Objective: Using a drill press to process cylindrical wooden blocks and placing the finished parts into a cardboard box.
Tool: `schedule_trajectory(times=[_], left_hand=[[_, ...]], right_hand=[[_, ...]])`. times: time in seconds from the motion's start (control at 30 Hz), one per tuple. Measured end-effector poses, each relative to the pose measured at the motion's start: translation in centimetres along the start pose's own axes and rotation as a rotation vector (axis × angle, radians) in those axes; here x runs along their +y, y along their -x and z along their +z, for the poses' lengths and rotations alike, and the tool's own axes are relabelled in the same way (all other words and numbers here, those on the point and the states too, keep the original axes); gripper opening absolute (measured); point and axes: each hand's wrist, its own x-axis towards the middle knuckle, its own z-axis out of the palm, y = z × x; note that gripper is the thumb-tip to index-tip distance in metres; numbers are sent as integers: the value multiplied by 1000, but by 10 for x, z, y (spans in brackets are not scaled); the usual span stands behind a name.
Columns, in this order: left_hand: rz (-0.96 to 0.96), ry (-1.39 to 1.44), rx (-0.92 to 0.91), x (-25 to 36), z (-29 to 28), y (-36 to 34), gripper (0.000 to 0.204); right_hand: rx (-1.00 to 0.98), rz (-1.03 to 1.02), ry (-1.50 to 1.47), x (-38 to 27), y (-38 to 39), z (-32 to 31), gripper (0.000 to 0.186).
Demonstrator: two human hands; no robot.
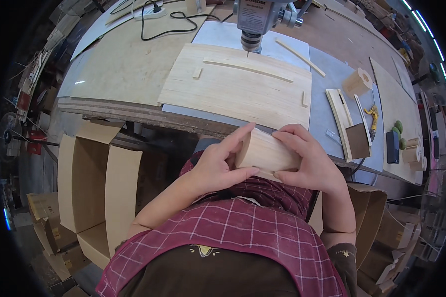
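A pale wooden cylinder [266, 151] is held above my lap, just off the near edge of the workbench. My left hand [223, 163] grips its left end, thumb along the near side and fingers at the far side. Around the right end curls my right hand [307, 158], with its thumb below and fingers over the top. Beyond my hands lies a flat wooden board [233, 94] with a long thin strip and two small blocks on it. Over the board's far edge stands a drill press [252, 24] with a thin bit in its chuck.
On the bench's right are a wooden cylinder with a hole [358, 83], a yellow-handled tool [371, 119], wooden strips [339, 121], a dark blue box [392, 147] and small wooden rolls [412, 153]. Open cardboard boxes [86, 183] stand below left. A black cable [183, 37] crosses the far left.
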Motion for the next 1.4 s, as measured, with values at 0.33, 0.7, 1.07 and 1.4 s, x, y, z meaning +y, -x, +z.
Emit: schedule_trajectory(times=[0.33,0.7,1.07,1.4], left_hand=[[-22,397,488,-10,-44,1,47],[-12,482,693,1,-84,13,46],[-51,382,739,8,-114,6,45],[-116,157,732,-1,-123,-33,46]], right_hand=[[827,732,736,146,108,-68,50],[1174,427,238,148,135,-116,27],[696,120,-125,28,33,-65,26],[474,226,-520,76,-47,9,26]])
